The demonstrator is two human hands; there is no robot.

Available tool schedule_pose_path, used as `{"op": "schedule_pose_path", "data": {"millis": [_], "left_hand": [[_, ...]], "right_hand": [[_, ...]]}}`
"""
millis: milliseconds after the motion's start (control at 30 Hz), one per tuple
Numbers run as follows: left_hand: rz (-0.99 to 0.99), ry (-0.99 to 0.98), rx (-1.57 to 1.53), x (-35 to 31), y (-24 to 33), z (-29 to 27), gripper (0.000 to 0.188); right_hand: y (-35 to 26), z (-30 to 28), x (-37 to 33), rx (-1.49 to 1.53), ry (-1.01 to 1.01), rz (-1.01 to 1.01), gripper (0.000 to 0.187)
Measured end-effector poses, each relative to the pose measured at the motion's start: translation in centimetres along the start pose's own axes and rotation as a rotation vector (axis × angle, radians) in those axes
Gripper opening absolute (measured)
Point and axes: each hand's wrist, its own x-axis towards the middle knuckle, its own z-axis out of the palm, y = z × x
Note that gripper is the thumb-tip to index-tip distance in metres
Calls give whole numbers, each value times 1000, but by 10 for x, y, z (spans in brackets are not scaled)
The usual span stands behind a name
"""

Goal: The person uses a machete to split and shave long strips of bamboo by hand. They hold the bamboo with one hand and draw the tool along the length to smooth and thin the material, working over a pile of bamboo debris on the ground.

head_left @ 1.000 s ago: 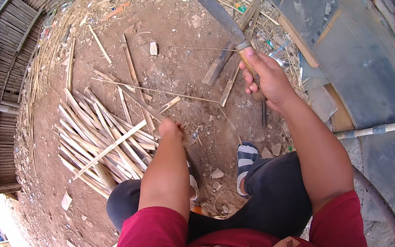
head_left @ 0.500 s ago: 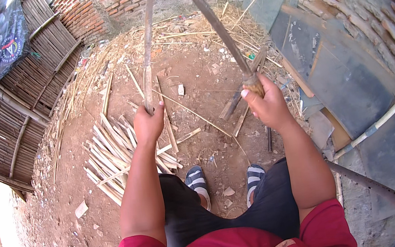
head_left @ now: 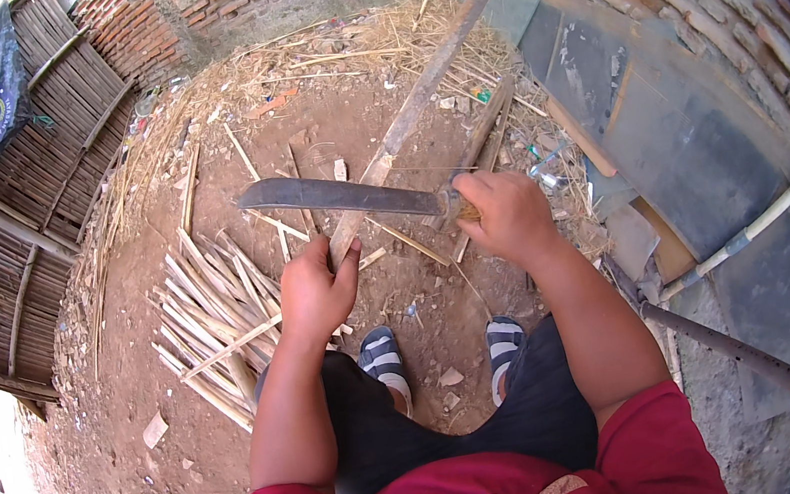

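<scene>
My left hand (head_left: 320, 288) grips the near end of a long flat strip of wood or bamboo (head_left: 432, 80), which slants up and away to the far right. In my right hand (head_left: 508, 211) is a machete (head_left: 338, 197), its fingers wrapped round the handle. The dark blade points left and lies across the strip, just beyond my left hand. Whether the edge touches the strip I cannot tell. Left of my left forearm, a pile of pale split sticks (head_left: 212, 313) rests on the dirt.
Dry straw and shavings (head_left: 367, 44) lie along the brick wall (head_left: 261, 8). Dark sheets (head_left: 704, 143) lean at the right, near a pale pipe (head_left: 766, 230). A wooden block (head_left: 489, 128) lies beyond my right hand. A bamboo fence (head_left: 40, 165) stands at the left.
The strip has swung from nearly upright to slanting right. The machete has come down and turned leftward across it. Both hands keep their holds; my right hand has moved slightly nearer and left.
</scene>
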Motion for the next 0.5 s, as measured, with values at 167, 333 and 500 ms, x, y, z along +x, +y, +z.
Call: {"op": "schedule_pose_path", "data": {"millis": [167,333,500], "left_hand": [[-40,-1,30,6,6,17,41],[-37,-124,-6,5,6,18,40],[-39,-92,-34,11,1,38,42]], "right_hand": [[-1,18,3,26,15,-5,38],[2,31,5,-99,-53,-36,37],[-8,41,-1,-33,-63,90,35]]}}
